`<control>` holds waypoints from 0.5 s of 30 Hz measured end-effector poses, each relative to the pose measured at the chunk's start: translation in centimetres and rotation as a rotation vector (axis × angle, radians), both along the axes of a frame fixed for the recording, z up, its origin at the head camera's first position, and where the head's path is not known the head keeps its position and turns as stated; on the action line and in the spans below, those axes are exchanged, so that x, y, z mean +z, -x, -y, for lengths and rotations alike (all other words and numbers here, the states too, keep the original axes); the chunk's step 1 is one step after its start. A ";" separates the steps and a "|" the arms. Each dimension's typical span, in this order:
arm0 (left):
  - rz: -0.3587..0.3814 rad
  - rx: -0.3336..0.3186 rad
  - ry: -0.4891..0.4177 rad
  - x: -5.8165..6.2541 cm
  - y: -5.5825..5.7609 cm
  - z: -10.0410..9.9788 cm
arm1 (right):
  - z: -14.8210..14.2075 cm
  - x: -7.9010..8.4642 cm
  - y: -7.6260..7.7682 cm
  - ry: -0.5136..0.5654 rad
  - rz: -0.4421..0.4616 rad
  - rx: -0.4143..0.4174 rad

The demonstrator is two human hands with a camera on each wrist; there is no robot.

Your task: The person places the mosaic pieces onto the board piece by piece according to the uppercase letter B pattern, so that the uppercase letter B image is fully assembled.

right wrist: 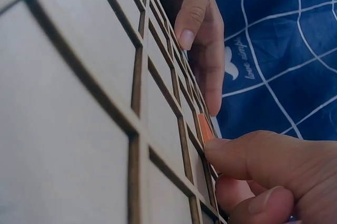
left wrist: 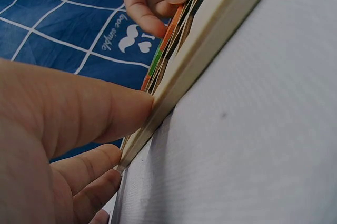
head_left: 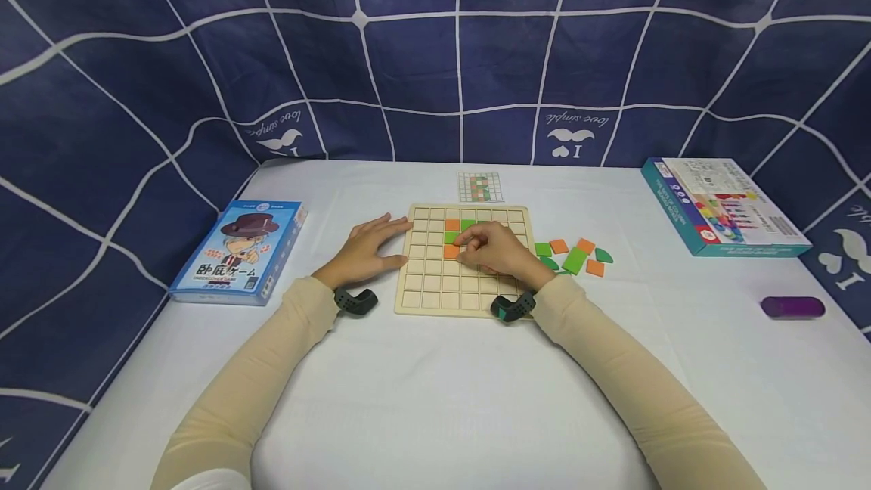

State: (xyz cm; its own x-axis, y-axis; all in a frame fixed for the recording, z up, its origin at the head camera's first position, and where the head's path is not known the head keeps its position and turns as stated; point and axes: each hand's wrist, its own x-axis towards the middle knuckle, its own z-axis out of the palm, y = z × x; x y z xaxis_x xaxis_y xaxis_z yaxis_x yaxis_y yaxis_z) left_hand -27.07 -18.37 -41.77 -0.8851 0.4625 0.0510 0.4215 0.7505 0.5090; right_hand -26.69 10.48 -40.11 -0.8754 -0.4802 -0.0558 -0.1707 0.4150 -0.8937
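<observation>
A wooden grid board [head_left: 423, 301] lies flat on the table. My left hand [head_left: 367, 252] rests at its left side, fingers spread and thumb touching the edge; the left wrist view shows the thumb [left wrist: 121, 109] against the board's side. Over the board, my right hand [head_left: 500, 252] has curled fingers, thumb and fingertip pinching at the edge of an orange square tile [head_left: 450, 251]. That tile [right wrist: 205, 126] lies by the thumb tip in the right wrist view. Above it sit a green tile [head_left: 451, 237], another orange tile [head_left: 452, 224] and a green tile [head_left: 468, 224]. The right hand hides part of the grid.
Several loose orange and green pieces [head_left: 574, 259] lie right of the board. Behind it is a printed pattern card [head_left: 479, 187]. A blue game box [head_left: 238, 252] stands left, a teal-edged box [head_left: 724, 206] back right, and a purple cylindrical object [head_left: 792, 308] far right.
</observation>
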 end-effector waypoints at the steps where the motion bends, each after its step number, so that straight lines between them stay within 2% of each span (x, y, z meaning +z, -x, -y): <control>1: -0.001 -0.001 0.000 0.0 0.0 0.0 | 0.0 0.0 0.0 -0.002 0.000 0.002; 6: 0.000 -0.001 -0.002 -0.1 0.0 0.0 | 0.0 0.0 0.0 0.009 0.028 0.000; 12: 0.000 0.001 -0.002 0.0 0.0 -0.1 | -0.5 0.3 -0.1 0.136 0.144 0.029; 15: 0.000 0.001 -0.001 0.1 -0.1 0.0 | -1.0 0.6 -0.1 0.162 0.172 0.047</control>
State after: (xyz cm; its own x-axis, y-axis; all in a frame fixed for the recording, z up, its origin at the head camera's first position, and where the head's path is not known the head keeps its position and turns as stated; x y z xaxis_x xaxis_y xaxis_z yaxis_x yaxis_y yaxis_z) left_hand -27.00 -18.33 -41.70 -0.8856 0.4616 0.0516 0.4210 0.7506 0.5092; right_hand -26.55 11.45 -39.54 -0.8360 -0.5352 -0.1209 -0.0260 0.2587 -0.9656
